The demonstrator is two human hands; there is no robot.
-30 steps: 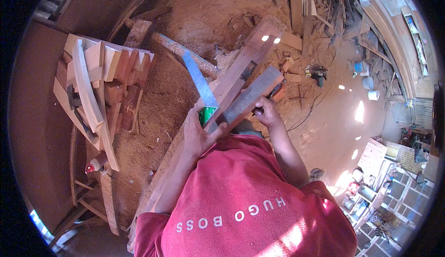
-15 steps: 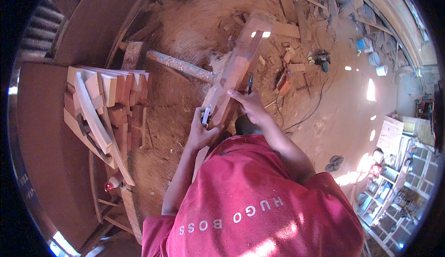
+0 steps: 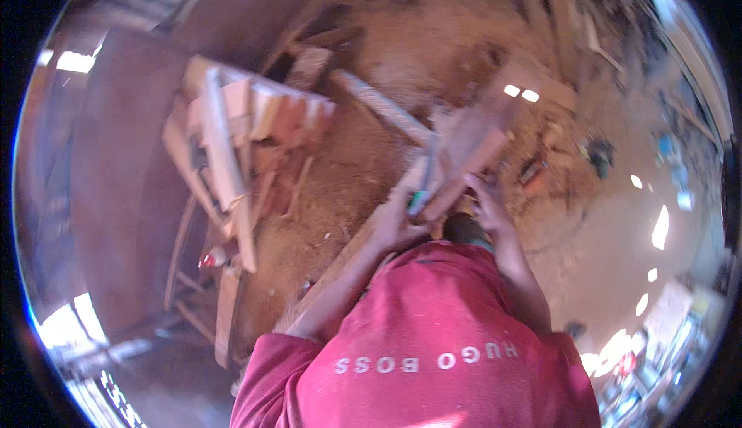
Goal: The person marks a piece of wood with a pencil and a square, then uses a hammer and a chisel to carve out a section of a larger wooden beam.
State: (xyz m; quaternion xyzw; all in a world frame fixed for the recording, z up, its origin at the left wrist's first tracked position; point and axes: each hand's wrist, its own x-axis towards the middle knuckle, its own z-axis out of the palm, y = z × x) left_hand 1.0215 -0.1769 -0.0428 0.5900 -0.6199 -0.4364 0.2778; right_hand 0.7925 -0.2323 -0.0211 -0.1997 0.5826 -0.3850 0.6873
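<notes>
A long reddish-brown timber beam [image 3: 473,146] slants away in front of me. At its left side, near its close end, my left hand [image 3: 396,225] is closed round a small object with a green part [image 3: 418,201]; motion blur hides its exact kind. My right hand [image 3: 488,202] is at the beam's right edge, thumb against the wood and fingers curled. The slim dark pen seen in that hand a moment before is lost in the blur now.
Stacked wood offcuts [image 3: 224,134] stand to the left. A pale bar [image 3: 382,106] meets the beam from the left. Beyond the beam's right side lie an orange tool [image 3: 532,171] and a dark power tool [image 3: 599,157]. Blue and white buckets [image 3: 674,161] stand far right.
The whole view has swung, so everything appears shifted to the right and is blurred. Both hands remain at the beam; a green part now shows at my left hand.
</notes>
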